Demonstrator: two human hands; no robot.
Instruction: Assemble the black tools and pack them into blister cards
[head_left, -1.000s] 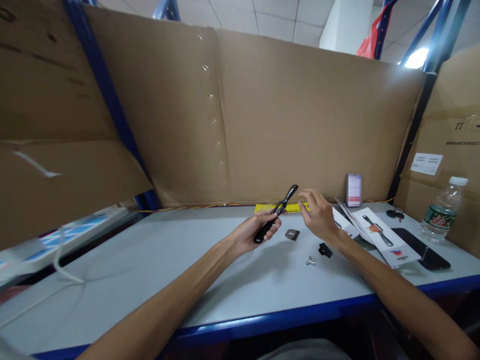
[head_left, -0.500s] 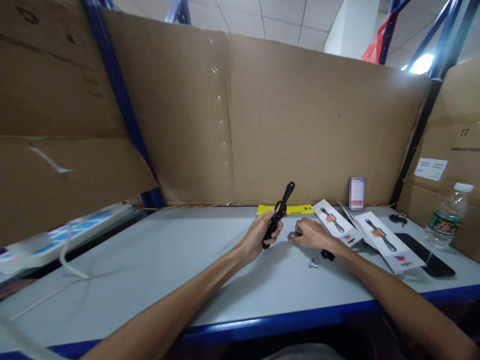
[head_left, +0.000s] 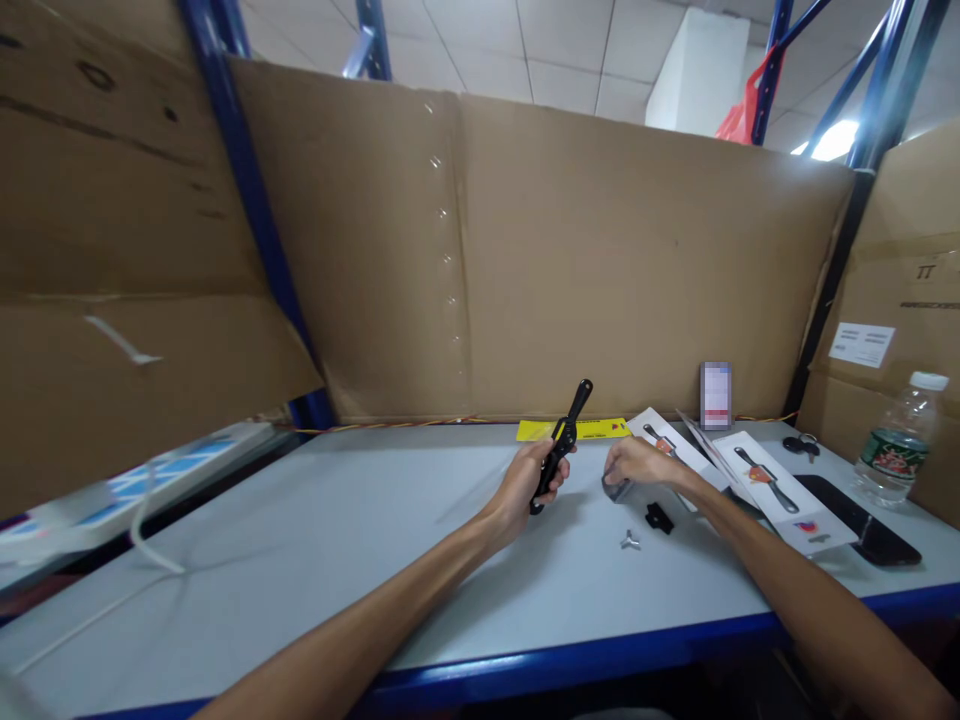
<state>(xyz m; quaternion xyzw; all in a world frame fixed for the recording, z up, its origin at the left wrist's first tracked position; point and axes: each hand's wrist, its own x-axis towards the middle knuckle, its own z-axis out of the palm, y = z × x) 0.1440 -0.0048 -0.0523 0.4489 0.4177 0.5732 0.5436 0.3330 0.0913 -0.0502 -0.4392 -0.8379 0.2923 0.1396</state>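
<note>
R hand [head_left: 636,461] is shifting right w/ gray plate [head_left: 614,488], grip pinching it; L hand [head_left: 526,474] is clasping blk tool [head_left: 568,434] low, prob. keeping its middle exposed.

That head-worn camera sits at six o'clock, facing forward and down across the nearby tabletop [head_left: 337,560], left hand [head_left: 523,482] and right hand [head_left: 639,462] toward the cardboard panel [head_left: 570,260] at twelve.

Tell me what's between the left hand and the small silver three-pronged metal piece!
Only bare grey tabletop lies between the left hand and that silver piece, in the head view.
</note>
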